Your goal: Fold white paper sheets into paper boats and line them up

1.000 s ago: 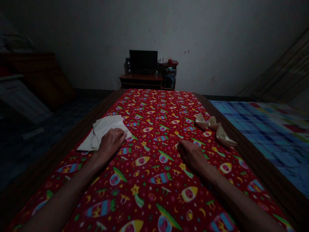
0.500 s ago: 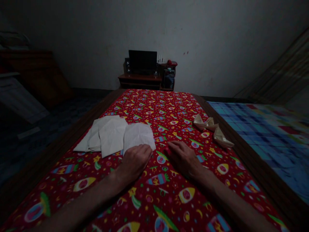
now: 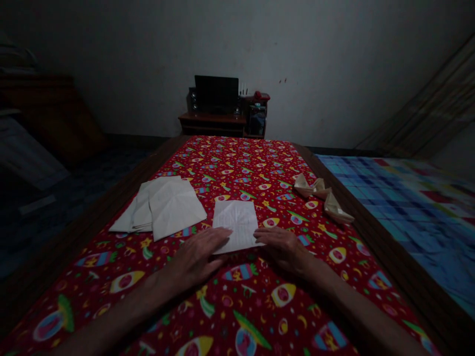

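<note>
A creased sheet of paper [image 3: 236, 222] with faint lines lies on the red patterned cloth between my hands. The fingers of my left hand [image 3: 202, 249] are stretched out flat over its lower left edge, the thumb apart near the bottom edge. Across from it, my right hand [image 3: 284, 246] rests its extended fingertips on the sheet's right edge. To the left is a fanned stack of pale paper sheets [image 3: 176, 205], the top one marked with fold creases. Several folded paper shapes [image 3: 336, 207], like small boats, sit in a row at the right.
The red cloth [image 3: 247, 311] with rocket prints covers a long surface with dark wooden edges. At its far end stand a monitor [image 3: 216, 94] and speakers on a low desk [image 3: 211, 118]. A blue checked spread [image 3: 374, 198] lies right; a wooden cabinet [image 3: 48, 113] stands left.
The sheet has come off the stack's right side to the middle, between my hands. My left hand has gone from closed to flat, and my right hand has reached the sheet's edge.
</note>
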Demonstrator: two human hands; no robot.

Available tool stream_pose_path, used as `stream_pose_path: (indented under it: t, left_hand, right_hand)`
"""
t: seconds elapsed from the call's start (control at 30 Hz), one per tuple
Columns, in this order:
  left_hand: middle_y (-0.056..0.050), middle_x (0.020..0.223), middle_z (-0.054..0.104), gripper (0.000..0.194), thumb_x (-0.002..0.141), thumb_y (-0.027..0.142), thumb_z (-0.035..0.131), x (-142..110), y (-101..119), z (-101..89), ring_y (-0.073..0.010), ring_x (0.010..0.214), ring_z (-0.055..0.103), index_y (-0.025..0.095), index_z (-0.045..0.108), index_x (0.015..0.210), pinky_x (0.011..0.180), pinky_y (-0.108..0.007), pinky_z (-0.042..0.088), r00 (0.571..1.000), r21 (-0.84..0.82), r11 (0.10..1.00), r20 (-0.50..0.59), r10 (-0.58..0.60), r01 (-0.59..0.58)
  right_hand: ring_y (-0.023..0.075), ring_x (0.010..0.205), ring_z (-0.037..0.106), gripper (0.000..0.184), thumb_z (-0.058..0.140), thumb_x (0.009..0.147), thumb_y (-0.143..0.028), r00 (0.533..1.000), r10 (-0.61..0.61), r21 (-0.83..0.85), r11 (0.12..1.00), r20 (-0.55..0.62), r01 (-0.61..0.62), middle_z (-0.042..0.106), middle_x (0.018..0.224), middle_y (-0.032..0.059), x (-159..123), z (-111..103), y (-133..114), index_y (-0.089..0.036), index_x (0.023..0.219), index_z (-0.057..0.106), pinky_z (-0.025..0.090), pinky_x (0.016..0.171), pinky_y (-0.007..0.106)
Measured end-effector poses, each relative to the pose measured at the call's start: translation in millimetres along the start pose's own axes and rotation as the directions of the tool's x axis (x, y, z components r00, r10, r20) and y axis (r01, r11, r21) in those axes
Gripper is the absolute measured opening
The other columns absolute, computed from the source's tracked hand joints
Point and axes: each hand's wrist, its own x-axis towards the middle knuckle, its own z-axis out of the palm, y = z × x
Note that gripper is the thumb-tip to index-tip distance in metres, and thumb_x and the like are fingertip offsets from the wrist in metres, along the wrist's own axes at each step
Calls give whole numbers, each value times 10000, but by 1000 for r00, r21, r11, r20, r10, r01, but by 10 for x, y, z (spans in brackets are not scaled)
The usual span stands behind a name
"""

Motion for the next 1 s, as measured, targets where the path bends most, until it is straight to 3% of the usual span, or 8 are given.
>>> stream_pose_path:
  t: [0.23, 0.4, 0.5, 0.67, 0.73, 0.8, 0.9, 1.0]
  left_hand:
    - [-60, 1158, 646, 283, 886, 168, 458, -95, -70, -32, -167, 1096, 587, 221, 605, 1122, 941, -329, 483, 1000, -191, 982, -8, 6, -7]
    - [-59, 1053, 681, 244, 906, 211, 424, -13, 97, 24, -161, 1011, 623, 205, 629, 1039, 884, -289, 497, 1000, -290, 957, -9, 21, -22]
    - [-61, 853, 695, 255, 910, 275, 393, 72, 135, 89, -176, 801, 659, 185, 630, 883, 713, -280, 512, 987, -215, 964, -12, -162, 156]
    - [-20, 627, 601, 267, 886, 309, 333, 329, 127, 168, -178, 586, 592, 199, 527, 739, 560, -275, 425, 883, -90, 891, -121, -453, 445]
    - [-11, 629, 589, 251, 878, 317, 338, 375, 117, 173, -170, 571, 574, 197, 517, 750, 553, -269, 413, 868, -124, 874, -120, -482, 469]
    - [-13, 664, 605, 248, 877, 351, 377, 351, 104, 164, -167, 602, 580, 186, 539, 787, 573, -265, 427, 894, -199, 885, -73, -442, 421]
    - [-48, 878, 666, 271, 827, 411, 527, 244, 75, 150, -183, 793, 614, 179, 601, 945, 708, -284, 468, 975, -316, 926, -3, -220, 208]
    - [-55, 989, 672, 322, 787, 402, 617, 171, 42, 169, -196, 926, 597, 212, 634, 1047, 826, -315, 451, 999, -335, 941, 9, -47, 47]
  right_hand:
    - [182, 959, 636, 234, 442, 922, -214, 985, 167, 26, 985, 32, -168, 673, 1055, 89, -181, -158, -185, -206, 1115, 573, 501, 813, 312]
    - [144, 697, 596, 217, 366, 948, -252, 960, 277, -43, 960, 31, -275, 639, 789, 53, -310, -195, -291, -187, 926, 571, 455, 644, 250]
    - [115, 551, 514, 223, 359, 943, -275, 925, 374, -21, 927, -66, -376, 558, 653, 5, -233, -126, -289, -191, 821, 525, 385, 532, 223]
    - [109, 534, 511, 192, 407, 909, -321, 779, 564, 124, 824, -274, -553, 585, 662, -8, 39, 50, -203, -181, 900, 537, 370, 495, 205]
    - [129, 614, 569, 225, 473, 882, -350, 795, 572, 187, 819, -201, -542, 650, 773, 18, 69, 81, -181, -174, 984, 569, 419, 539, 214]
    - [151, 677, 608, 234, 539, 848, -357, 852, 516, 218, 844, -82, -490, 683, 837, 28, 24, 81, -170, -185, 986, 618, 460, 592, 236]
    - [176, 768, 643, 188, 553, 843, -333, 944, 330, 239, 915, 18, -324, 706, 852, 39, -108, 51, -165, -199, 878, 679, 488, 694, 270]
    - [171, 854, 645, 221, 495, 882, -299, 979, 200, 269, 942, 32, -201, 709, 898, 49, -188, 38, -160, -202, 863, 693, 475, 784, 277]
